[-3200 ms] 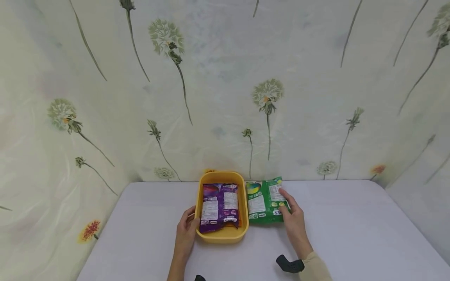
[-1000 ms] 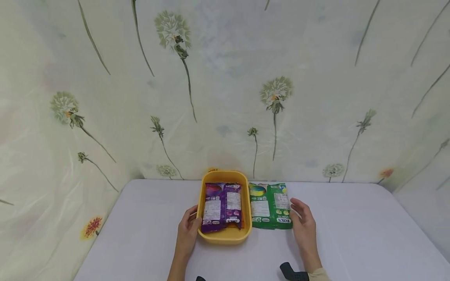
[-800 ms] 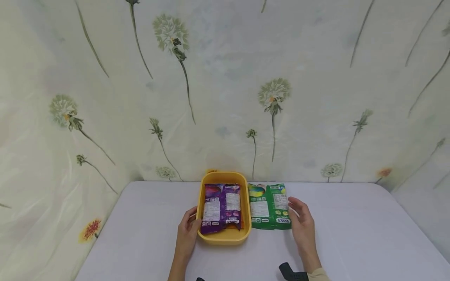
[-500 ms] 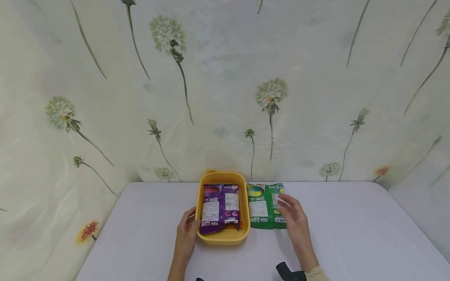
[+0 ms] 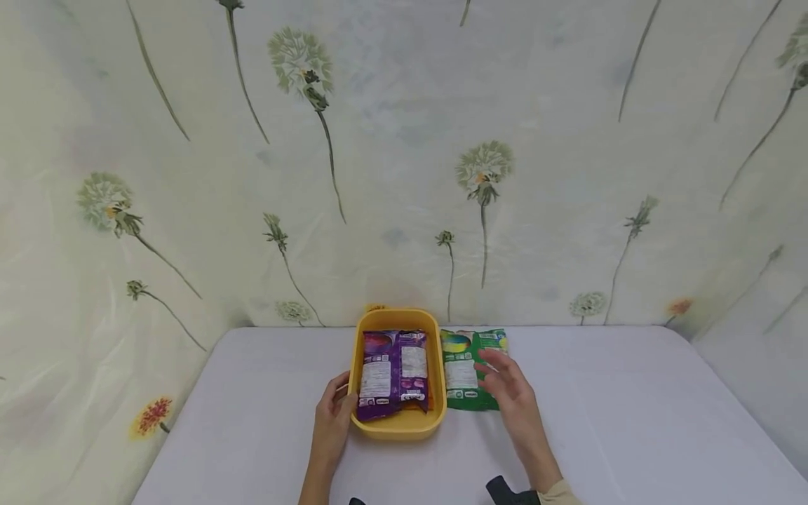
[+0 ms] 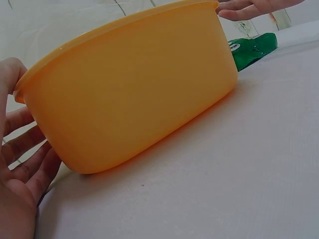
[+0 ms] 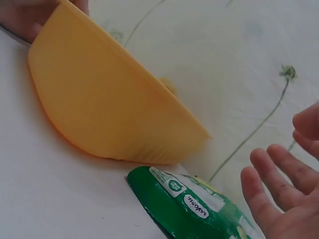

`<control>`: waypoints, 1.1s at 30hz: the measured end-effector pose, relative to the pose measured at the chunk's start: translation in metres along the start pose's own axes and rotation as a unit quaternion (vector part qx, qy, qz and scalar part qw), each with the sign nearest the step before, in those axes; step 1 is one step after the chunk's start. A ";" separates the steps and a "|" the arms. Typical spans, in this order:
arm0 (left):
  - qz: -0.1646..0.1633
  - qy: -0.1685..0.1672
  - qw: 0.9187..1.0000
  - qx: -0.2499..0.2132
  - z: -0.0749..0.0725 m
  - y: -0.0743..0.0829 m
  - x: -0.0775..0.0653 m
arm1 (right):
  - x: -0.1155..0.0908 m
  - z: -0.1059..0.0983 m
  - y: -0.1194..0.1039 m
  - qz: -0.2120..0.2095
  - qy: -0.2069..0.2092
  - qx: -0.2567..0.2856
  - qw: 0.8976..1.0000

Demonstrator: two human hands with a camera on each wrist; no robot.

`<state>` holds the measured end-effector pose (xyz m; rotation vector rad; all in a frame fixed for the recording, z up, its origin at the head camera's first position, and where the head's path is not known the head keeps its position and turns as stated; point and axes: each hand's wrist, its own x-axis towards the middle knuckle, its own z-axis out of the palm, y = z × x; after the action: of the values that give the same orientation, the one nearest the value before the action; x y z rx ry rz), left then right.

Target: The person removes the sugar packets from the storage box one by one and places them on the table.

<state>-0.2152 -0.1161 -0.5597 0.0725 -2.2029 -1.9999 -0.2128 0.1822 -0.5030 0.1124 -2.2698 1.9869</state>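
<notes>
One purple packet (image 5: 394, 372) lies in a tub (image 5: 399, 433) gripped by the left hand (image 5: 331, 421); the right hand (image 5: 514, 400), fingers loosely spread, hovers above a green packet (image 5: 461, 373).

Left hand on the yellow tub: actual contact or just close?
Touching. The left wrist view shows it: the left hand has its thumb against the top edge of the yellow tub, with no gap between.

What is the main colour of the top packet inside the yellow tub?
The packet is mainly purple; it shows best in the head view.
</notes>
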 end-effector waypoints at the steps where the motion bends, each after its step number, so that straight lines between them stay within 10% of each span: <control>1: -0.002 0.001 1.000 -0.001 -0.001 0.000 0.000 | 0.000 0.002 -0.001 0.000 -0.006 0.001 1.000; 33: -0.019 -0.006 1.000 -0.006 -0.001 0.003 -0.001 | -0.002 0.034 -0.021 -0.006 -0.112 0.066 0.991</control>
<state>-0.2135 -0.1164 -0.5572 0.1011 -2.2134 -2.0389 -0.2096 0.1457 -0.4873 0.3798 -2.2533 2.2179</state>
